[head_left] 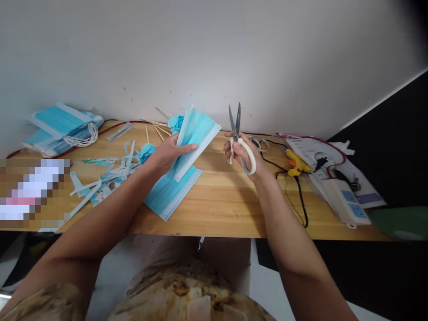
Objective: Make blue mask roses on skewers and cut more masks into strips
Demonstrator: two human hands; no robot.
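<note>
Pinched in my left hand (169, 154) is a blue face mask (197, 133) with white edges, raised above the table and tilted. Below it another blue face mask (174, 191) lies flat on the wood. My right hand (242, 154) grips white-handled scissors (249, 158), their blades pointing up and slightly parted. The blades stand to the right of the held mask, apart from it. Behind my left hand are blue flowers, one (147, 153) on the table and another (176, 123) partly hidden by the mask, among thin wooden sticks (162, 130).
Cut strips and scraps (100, 183) are scattered at the left, with a stack of blue masks (63, 125) behind. A yellow glue gun (296, 162) with a black cord lies at the right. A power strip (347, 203) rests on papers (364, 191). A wall (214, 53) bounds the table's back.
</note>
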